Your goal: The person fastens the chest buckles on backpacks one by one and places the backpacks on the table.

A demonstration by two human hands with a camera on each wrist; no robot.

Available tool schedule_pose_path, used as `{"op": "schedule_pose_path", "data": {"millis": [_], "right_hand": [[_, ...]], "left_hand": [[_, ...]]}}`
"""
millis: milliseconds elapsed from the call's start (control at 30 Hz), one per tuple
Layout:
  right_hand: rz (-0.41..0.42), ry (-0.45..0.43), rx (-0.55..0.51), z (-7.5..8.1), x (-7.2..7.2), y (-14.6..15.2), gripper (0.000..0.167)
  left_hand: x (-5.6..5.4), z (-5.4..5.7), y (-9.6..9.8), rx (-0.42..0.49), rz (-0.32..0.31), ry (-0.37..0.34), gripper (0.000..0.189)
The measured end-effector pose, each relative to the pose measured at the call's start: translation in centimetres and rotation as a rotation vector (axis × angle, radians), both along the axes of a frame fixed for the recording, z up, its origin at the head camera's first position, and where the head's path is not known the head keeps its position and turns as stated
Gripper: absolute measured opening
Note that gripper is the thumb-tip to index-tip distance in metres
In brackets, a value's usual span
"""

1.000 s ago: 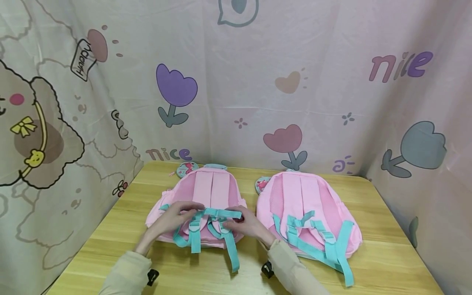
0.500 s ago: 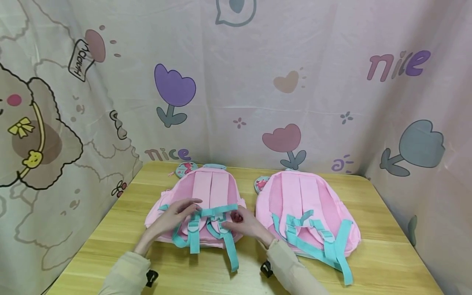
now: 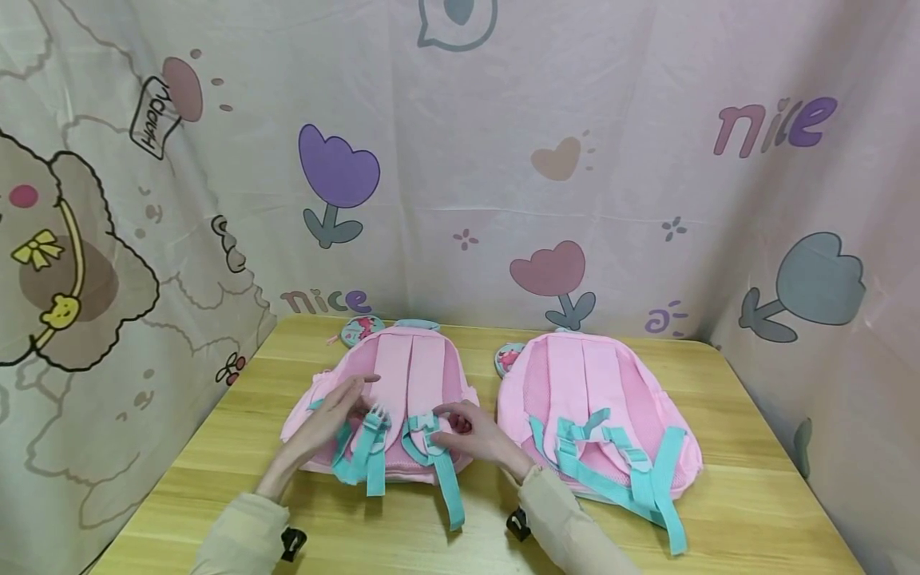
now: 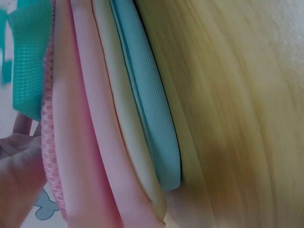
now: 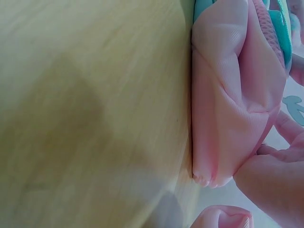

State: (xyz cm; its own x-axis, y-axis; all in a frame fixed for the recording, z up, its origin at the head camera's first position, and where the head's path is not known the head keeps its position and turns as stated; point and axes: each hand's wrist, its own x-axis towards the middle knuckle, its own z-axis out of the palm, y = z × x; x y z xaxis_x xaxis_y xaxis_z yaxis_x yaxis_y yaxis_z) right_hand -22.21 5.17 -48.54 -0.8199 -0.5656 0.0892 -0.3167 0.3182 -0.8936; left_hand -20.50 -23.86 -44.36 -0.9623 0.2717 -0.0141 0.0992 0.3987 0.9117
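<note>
In the head view, a pink backpack point(image 3: 391, 367) lies on the table, its back panel and teal straps up. Left of its straps is my left hand point(image 3: 331, 419), index finger stretched out, fingertips beside a pronged teal buckle half point(image 3: 377, 415). The thumb's contact with that buckle is unclear. My right hand point(image 3: 474, 431) holds the teal socket buckle point(image 3: 426, 422) on the other strap between curled thumb and index finger. The left wrist view shows the bag's layered side point(image 4: 85, 118) and part of my left hand point(image 4: 21, 166). In the right wrist view, my right hand point(image 5: 275, 175) is beside the pink side.
A second pink backpack point(image 3: 596, 383) with teal straps lies to the right. Each bag has a round teal charm point(image 3: 362, 329) at its upper left. The wooden table point(image 3: 216, 447) is backed by a patterned curtain point(image 3: 446, 160). Black wristbands point(image 3: 293, 544) show at the sleeves.
The teal strap that spanned the two shoulder straps has come away from the right side and dropped left, its pronged end loose. My left hand has risen slightly, its index finger extended; the bags stay put.
</note>
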Motion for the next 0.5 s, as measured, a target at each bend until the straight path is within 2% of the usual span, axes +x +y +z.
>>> {"op": "schedule_pose_path", "data": {"millis": [200,333,500], "right_hand": [[-0.009,0.006,0.024,0.26,0.14,-0.05,0.043],[-0.014,0.022,0.032,0.30,0.23,-0.10,0.043],[-0.011,0.059,0.051,0.28,0.23,-0.26,0.043]], "left_hand": [[0.18,0.24,-0.06,-0.036,0.001,-0.005,0.053],[0.53,0.32,-0.29,-0.061,-0.025,0.009,0.050],[0.75,0.04,-0.56,-0.050,-0.078,0.031,0.058]]}}
